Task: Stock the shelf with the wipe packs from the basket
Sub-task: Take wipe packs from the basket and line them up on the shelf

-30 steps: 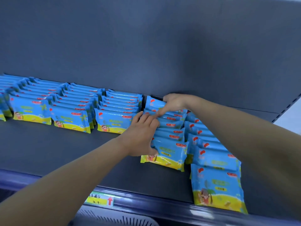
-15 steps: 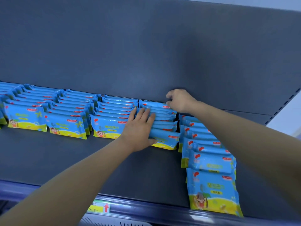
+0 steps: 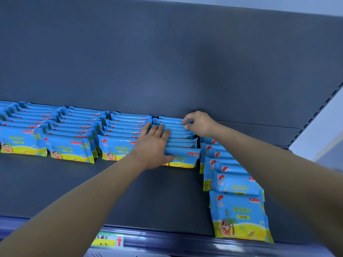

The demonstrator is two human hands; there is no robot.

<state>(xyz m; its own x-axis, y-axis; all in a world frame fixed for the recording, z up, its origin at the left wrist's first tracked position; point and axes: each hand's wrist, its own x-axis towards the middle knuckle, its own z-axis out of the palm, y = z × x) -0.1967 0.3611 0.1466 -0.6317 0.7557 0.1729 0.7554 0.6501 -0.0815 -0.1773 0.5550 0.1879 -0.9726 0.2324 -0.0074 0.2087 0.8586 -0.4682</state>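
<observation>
**Squaring up the fourth row on the shelf**

- Three rows of wipe packs point(image 3: 70, 151) stand at my left on the shelf point(image 3: 55, 182), filed front to back against the back panel point(image 3: 167, 62). Each pack is on its long edge, printed face to the aisle, long axis running left-right.
- Left hand point(image 3: 154, 145): fingers straight and spread, pressing flat on the tops of the fourth row point(image 3: 182, 145), thumb against the front pack. It grasps nothing.
- Right hand point(image 3: 199, 124): fingers curled, pinching the top edge of a pack at the back of the fourth row, close to the back panel.
- Fifth row point(image 3: 237, 210), far right: packs lean and overlap, strung out to the front lip. Same facing, much looser.
- Price tag point(image 3: 109, 240) sits on the shelf edge below. The basket is out of view.

My read: this is the tidying step, with the fourth row being compressed and aligned with its neighbours. Next I would let go, then push the fifth row back and upright.
</observation>
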